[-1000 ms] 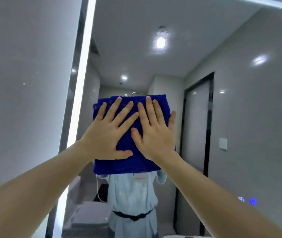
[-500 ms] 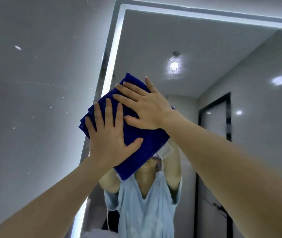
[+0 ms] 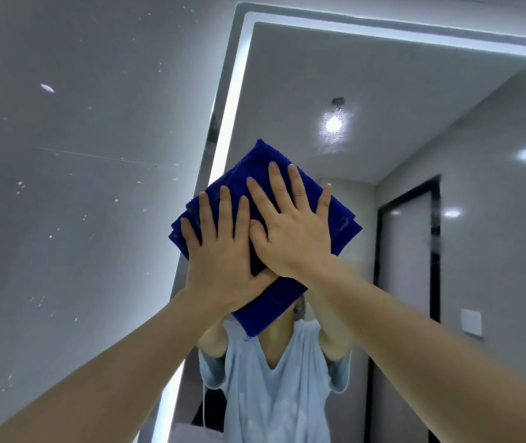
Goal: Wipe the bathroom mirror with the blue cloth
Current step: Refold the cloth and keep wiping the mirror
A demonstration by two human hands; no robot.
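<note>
A single head-worn camera looks forward and tilted upward, close to the bathroom mirror [image 3: 383, 75], near its lit upper-left corner. Both forearms reach in from the bottom edge, and the wide lens bends the mirror's frame.

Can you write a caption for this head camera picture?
Both hands press a folded blue cloth flat against the mirror.

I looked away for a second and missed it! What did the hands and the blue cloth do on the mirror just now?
Both hands slid the blue cloth up the mirror toward its lit top-left corner, and the cloth turned from square to diamond-like. The right hand came to overlap the left hand. Nothing was let go: both palms are still pressed flat on the folded cloth, against the glass.
</note>
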